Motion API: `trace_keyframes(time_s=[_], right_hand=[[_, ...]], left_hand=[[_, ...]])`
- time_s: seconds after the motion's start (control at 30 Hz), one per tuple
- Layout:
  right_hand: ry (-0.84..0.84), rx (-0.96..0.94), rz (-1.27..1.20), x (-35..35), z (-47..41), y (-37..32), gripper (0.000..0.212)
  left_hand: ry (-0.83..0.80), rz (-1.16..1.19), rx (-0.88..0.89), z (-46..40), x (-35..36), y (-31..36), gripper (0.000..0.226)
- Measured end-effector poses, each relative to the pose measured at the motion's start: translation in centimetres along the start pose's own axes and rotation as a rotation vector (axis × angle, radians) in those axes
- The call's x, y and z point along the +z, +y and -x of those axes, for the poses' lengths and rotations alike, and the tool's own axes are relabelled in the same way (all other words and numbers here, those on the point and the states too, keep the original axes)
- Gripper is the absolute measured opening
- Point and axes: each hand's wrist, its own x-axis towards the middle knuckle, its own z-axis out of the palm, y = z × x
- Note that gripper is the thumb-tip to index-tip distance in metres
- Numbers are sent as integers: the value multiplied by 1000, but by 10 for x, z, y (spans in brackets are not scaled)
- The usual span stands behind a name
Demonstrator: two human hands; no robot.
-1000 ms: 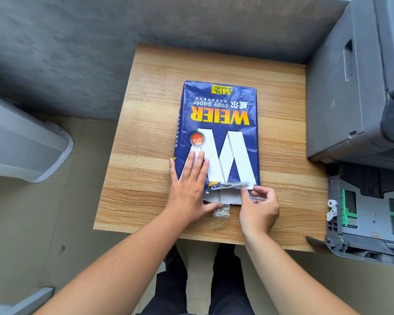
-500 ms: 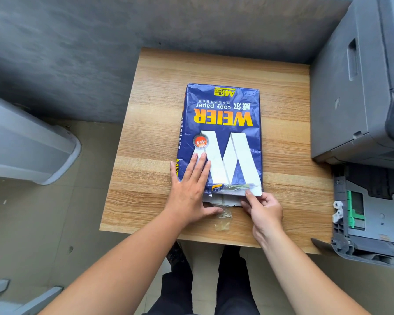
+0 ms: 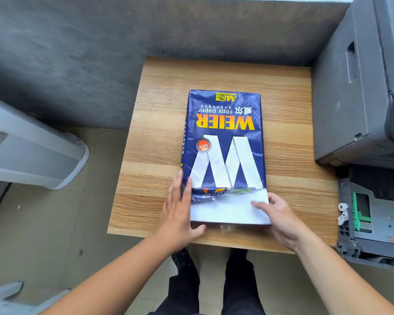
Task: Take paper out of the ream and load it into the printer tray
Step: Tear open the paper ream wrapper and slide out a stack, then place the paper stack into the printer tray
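Note:
A blue "WEIER" copy-paper ream (image 3: 223, 137) lies lengthwise on the small wooden table (image 3: 289, 133). Its near end is torn open, and a broad white surface shows there below the crumpled wrapper edge. My left hand (image 3: 178, 214) lies flat against the ream's near left side with fingers straight and the thumb at the near edge. My right hand (image 3: 282, 221) grips the near right corner, thumb on top of the white surface. The printer tray (image 3: 373, 214) stands pulled out at the right, grey with green guides, and no paper shows in it.
The grey printer (image 3: 359, 87) stands right of the table, above the tray. A scrap of clear wrapper (image 3: 228, 228) lies at the table's near edge. A grey-white machine housing (image 3: 32, 155) stands on the floor at the left. A grey wall runs behind the table.
My left hand slid off the top of the ream to its left side. My right hand shifted to the near right corner, and much more white now shows at the open end.

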Motion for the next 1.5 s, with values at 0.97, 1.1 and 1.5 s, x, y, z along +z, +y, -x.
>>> trace_keyframes(time_s=[0.97,1.1,1.5], right_hand=[[-387,-281,520,-42,111,44,43],[-233,-443,353,-93,137,29,43],[402,-357,280,-366,130,-2,53]], left_hand=[[554,792,-704,204,20,170,66],[504,802,-536,189,18,205,59],[-109,681,-276,8,148,374,49]])
